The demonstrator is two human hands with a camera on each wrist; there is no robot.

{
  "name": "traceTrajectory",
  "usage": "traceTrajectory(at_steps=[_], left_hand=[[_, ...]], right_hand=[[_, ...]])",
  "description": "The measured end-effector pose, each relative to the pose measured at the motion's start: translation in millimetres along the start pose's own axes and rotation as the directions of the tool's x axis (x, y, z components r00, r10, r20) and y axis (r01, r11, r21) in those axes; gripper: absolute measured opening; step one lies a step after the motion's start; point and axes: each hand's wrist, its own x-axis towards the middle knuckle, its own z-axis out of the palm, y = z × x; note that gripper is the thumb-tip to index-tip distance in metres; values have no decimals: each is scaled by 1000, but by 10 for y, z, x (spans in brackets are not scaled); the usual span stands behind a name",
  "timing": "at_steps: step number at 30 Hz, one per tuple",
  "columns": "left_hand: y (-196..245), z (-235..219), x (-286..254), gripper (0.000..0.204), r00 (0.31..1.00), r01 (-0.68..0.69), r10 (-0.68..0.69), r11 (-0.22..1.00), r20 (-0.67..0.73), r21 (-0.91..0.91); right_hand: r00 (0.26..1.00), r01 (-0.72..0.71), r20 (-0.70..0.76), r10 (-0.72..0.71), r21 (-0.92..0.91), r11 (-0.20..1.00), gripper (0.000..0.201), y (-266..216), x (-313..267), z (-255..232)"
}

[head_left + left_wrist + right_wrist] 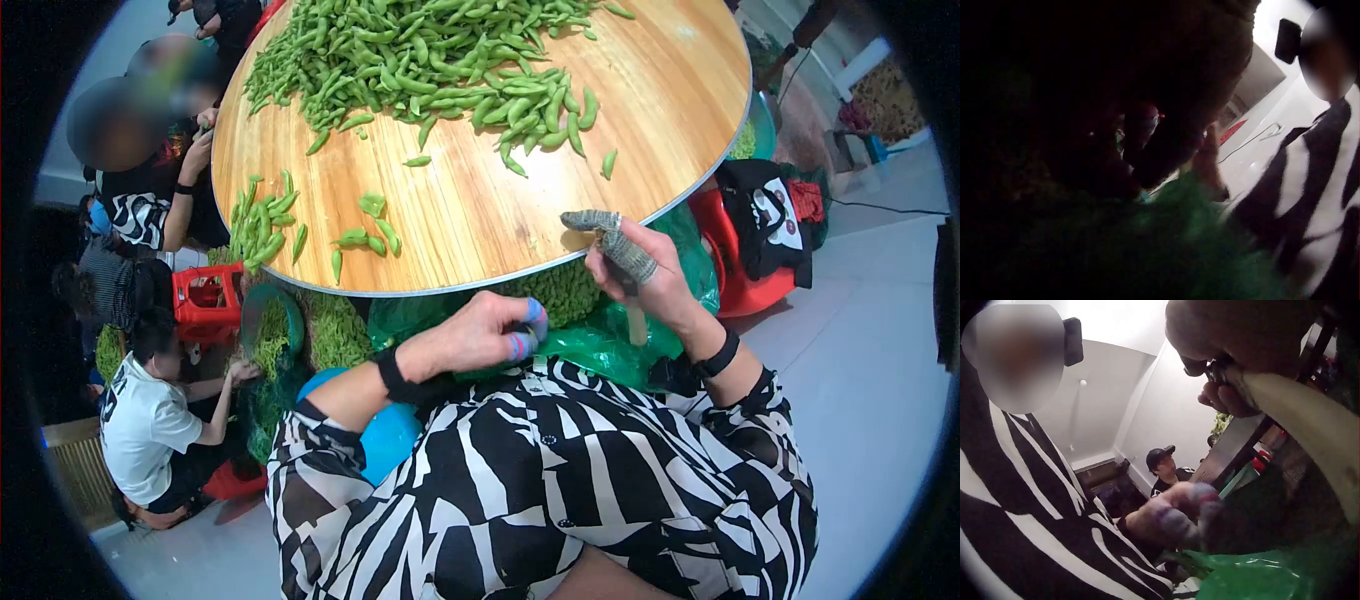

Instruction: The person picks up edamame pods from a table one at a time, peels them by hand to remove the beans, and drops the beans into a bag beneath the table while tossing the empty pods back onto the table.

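My left hand (475, 335) hovers over the green plastic bag (625, 355) in front of my lap, fingers loosely curled. Blue and pink covers wrap its thumb and a finger; nothing shows between them. Just off the table's near edge is my right hand (650, 270), wearing grey knit finger covers (628, 252). Its index finger points left, with the thumb close against it; I cannot tell whether something small is pinched there. A pale strip (1310, 412) runs from its fingers in the right wrist view. Loose green beans (565, 292) lie below the table edge.
The round wooden table (470, 215) bears a large heap of green soybean pods (420, 60) and a few scattered pods (385, 238). A red stool (740, 260) with a black bag stands at right. Other people sit at left, one in a white shirt (150, 420).
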Motion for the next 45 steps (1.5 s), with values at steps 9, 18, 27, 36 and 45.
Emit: traceTrajectory(at_steps=[9, 18, 27, 36, 45], left_hand=[[569, -438, -115, 11, 803, -349, 96, 876, -588, -334], [422, -362, 37, 16, 670, -503, 156, 814, -726, -290], [401, -325, 5, 18, 655, -488, 126, 823, -745, -290], [417, -296, 2, 19, 598, -552, 222, 811, -770, -195], [446, -495, -33, 19, 928, -318, -66, 377, -368, -870]], right_hand=[[990, -20, 141, 19, 5, 1000, 41, -162, 22, 326], [979, 77, 177, -103, 147, 986, 46, -115, 220, 610], [978, -31, 200, -51, 386, 922, 37, -184, 245, 707], [984, -11, 176, -33, 247, 969, 26, -196, 278, 700], [965, -190, 246, 95, 401, 896, 32, -257, 278, 674]])
